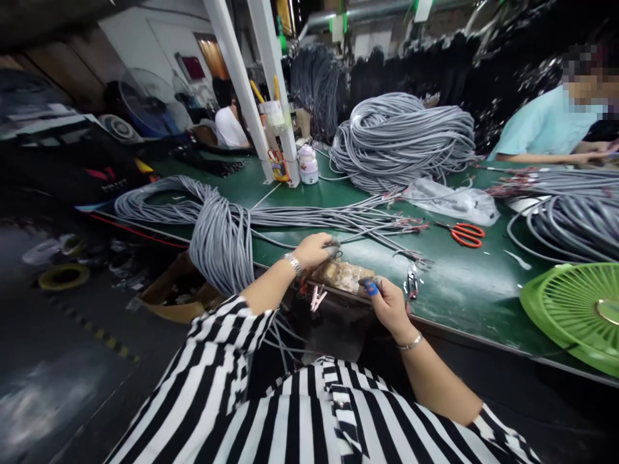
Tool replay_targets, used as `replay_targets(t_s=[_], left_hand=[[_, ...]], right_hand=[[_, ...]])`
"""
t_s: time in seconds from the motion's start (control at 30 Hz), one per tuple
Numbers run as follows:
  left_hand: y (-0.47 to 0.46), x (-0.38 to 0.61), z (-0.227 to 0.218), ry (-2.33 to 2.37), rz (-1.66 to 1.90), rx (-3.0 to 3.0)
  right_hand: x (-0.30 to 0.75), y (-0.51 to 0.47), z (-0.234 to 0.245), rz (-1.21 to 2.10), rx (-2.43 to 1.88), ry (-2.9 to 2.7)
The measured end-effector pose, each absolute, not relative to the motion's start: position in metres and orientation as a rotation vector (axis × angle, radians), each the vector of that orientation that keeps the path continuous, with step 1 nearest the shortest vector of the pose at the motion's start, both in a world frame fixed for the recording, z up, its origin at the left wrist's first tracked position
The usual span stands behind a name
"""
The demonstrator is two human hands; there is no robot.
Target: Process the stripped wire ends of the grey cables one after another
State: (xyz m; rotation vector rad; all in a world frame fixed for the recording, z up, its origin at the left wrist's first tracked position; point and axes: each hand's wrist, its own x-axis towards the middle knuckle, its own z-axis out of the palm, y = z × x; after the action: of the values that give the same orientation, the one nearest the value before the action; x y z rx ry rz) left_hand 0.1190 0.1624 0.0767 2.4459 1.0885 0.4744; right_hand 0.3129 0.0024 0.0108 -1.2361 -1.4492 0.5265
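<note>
My left hand (pixel 315 249) is closed in a pinch on the end of a grey cable (pixel 344 240) at the near edge of the green table (pixel 454 283). That cable runs back to a long bundle of grey cables (pixel 217 232) draped over the table edge. My right hand (pixel 387 304) is curled, with a blue cap on one fingertip, and grips the edge of a small plastic bag of parts (pixel 341 274) lying at the table edge. A pink clip (pixel 316 298) hangs just below the bag.
Red-handled scissors (pixel 467 234) lie on the table to the right, and a green fan (pixel 575 312) lies flat at far right. A big coil of grey cable (pixel 403 138) sits at the back beside white posts (pixel 251 90). Another person in light blue (pixel 546 125) works at back right.
</note>
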Motion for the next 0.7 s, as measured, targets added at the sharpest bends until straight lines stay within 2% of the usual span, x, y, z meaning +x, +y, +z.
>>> replay_targets(t_s=[0.1, 0.3, 0.37, 0.47, 0.57, 0.7], left_hand=[[0.193, 0.158, 0.074, 1.225, 0.175, 2.542], [0.204, 0.191, 0.075, 1.231, 0.070, 2.622], [0.199, 0.185, 0.086, 1.257, 0.141, 2.639], [0.177, 0.166, 0.111, 1.206, 0.466, 2.632], [0.127, 0.143, 0.137, 0.871, 0.775, 2.652], [0.046, 0.118, 0.148, 0.453, 0.715, 2.649]], right_hand=[[0.316, 0.002, 0.006, 0.566, -1.228, -1.450], [0.319, 0.002, 0.006, 0.623, -1.197, -1.435], [0.319, 0.002, 0.006, 0.607, -1.204, -1.442], [0.319, 0.002, 0.005, 0.600, -1.192, -1.460], [0.320, 0.002, 0.001, 0.597, -1.195, -1.460], [0.320, 0.003, -0.004, 0.601, -1.213, -1.412]])
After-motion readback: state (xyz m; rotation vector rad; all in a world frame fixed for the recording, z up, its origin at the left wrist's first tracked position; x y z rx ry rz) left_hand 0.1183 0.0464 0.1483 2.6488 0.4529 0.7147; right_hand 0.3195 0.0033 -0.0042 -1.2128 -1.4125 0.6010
